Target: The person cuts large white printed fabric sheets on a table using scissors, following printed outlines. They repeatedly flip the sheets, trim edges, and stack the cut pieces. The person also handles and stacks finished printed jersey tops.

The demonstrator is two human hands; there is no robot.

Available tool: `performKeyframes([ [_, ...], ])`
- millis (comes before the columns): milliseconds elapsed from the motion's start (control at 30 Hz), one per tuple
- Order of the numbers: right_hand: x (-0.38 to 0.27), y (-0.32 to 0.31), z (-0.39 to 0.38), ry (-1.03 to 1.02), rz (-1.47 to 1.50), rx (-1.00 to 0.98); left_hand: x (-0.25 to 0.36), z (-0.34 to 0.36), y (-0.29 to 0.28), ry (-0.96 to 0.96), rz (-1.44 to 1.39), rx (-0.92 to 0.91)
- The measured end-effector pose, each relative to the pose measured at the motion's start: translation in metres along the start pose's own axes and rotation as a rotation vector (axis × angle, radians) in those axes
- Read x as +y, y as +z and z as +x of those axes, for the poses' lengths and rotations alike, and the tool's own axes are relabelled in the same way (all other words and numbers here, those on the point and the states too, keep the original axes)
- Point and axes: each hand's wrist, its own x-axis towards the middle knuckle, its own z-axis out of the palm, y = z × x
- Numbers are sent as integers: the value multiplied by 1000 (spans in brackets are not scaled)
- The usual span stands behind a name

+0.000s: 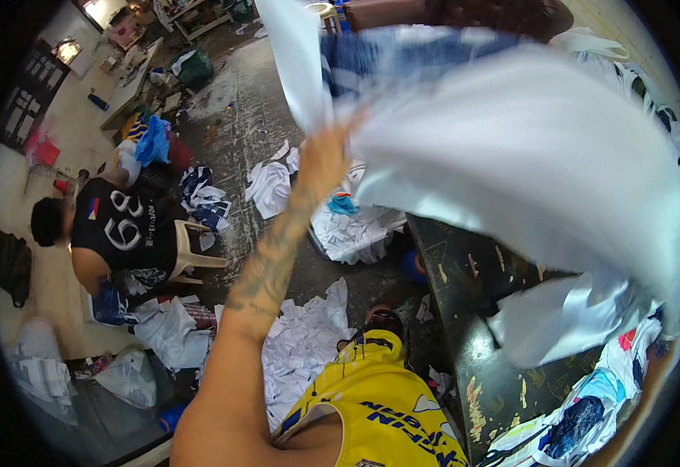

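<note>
My left hand [328,144] is raised near the middle, blurred, its fingers wrapped on a large sheet of white fabric [511,140] that billows over the upper right. A dark blue and white patterned piece [410,54] shows behind its upper part. A lower fold of the sheet hangs over a worn black tabletop [480,350]. My right hand is out of sight, perhaps behind the fabric. At the lower right, scissors [511,447] lie by a heap of white, cyan and navy cloth [604,389].
A co-worker [122,226] in a black sleeveless top sits on a plastic chair at the left, beside a light worktable [52,296]. Piles of white cloth [305,342] and navy scraps [200,198] lie on the floor. Bags, bins and cluttered benches line the back.
</note>
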Motion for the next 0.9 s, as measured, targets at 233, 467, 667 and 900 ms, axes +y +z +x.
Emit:
performKeyframes([
  [233,16,127,-176,374,461,-483,131,-207,96,-134,-824,-349],
  [467,-257,238,-165,308,760,-479,315,-127,62,480,-1469,-429],
  [667,-337,250,-74,516,805,-137,46,-117,50,21,-1352,-429],
  [900,-492,280,-27,565,231,-482,-413,-174,214,-1085,-464,-210],
])
